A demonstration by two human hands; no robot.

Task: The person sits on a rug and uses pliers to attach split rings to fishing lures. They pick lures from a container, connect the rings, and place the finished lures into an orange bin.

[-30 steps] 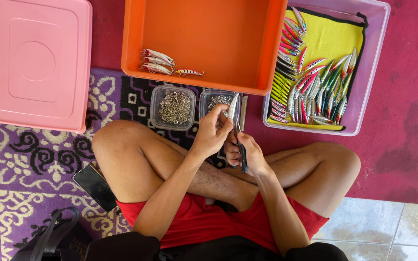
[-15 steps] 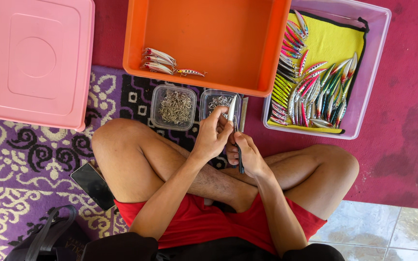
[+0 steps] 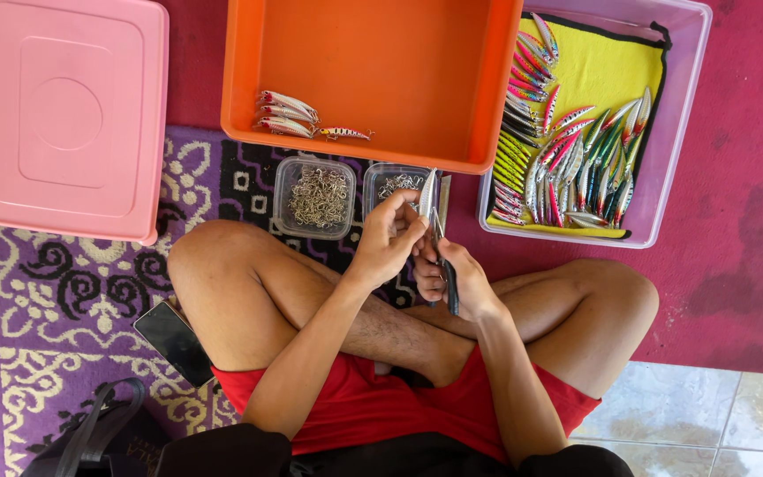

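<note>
I sit cross-legged on a mat. My left hand (image 3: pixel 390 240) pinches a silver fishing lure (image 3: pixel 428 194) held upright over my lap. My right hand (image 3: pixel 452 281) grips dark pliers (image 3: pixel 446 278) whose jaws touch the lure's lower end. Just beyond the hands stand two small clear tubs, one (image 3: pixel 315 196) full of metal hooks, the other (image 3: pixel 392 185) holding small metal rings.
An orange bin (image 3: pixel 381 141) ahead holds a few finished lures (image 3: pixel 298 115). A lilac bin (image 3: pixel 677 132) with a yellow cloth and several coloured lures sits at right. A pink lid (image 3: pixel 59 115) lies at left. A phone (image 3: pixel 172 340) and a dark bag (image 3: pixel 99 437) rest by my left knee.
Both hands stay on the lure and pliers, with only slight shifts of the fingers. Nothing else has moved.
</note>
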